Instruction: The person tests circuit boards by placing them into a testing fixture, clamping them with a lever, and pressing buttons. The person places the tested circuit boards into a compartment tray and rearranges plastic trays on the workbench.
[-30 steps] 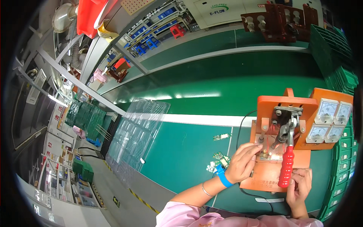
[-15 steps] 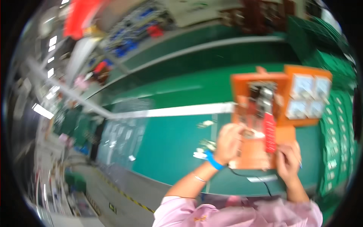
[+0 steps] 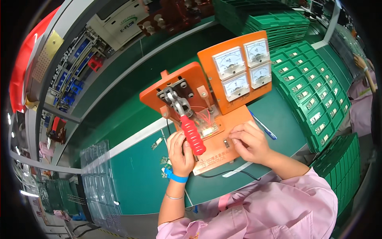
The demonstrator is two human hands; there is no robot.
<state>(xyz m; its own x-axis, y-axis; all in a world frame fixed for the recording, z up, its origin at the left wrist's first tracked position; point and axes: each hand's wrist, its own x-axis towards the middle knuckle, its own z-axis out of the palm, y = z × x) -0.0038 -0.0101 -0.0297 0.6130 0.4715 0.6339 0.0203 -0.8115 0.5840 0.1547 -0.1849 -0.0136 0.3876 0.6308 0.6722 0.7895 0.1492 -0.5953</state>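
A toggle clamp with a red ribbed handle [image 3: 192,136] stands on an orange test fixture [image 3: 211,156], its handle reaching toward me. Behind the handle, a small circuit board [image 3: 208,130] sits in the fixture under the clamp. My left hand [image 3: 180,154] rests at the fixture's left edge beside the handle, fingers loosely bent and thumb apart; the handle is close to its fingertips. On the right of the base, my right hand [image 3: 251,142] has thumb and forefinger apart near a small black switch [image 3: 226,143]. I see nothing held in either hand.
An orange panel with white dial meters [image 3: 229,63] stands behind the fixture. At right are a blue pen [image 3: 264,126] and a green tray [image 3: 296,104] of small boards. Loose boards [image 3: 158,142] lie left of my left hand. A black cable [image 3: 242,172] runs in front.
The view has swung right and sharpened. My right hand has moved from the base's front right corner up toward the switch. My left hand is now next to the red handle.
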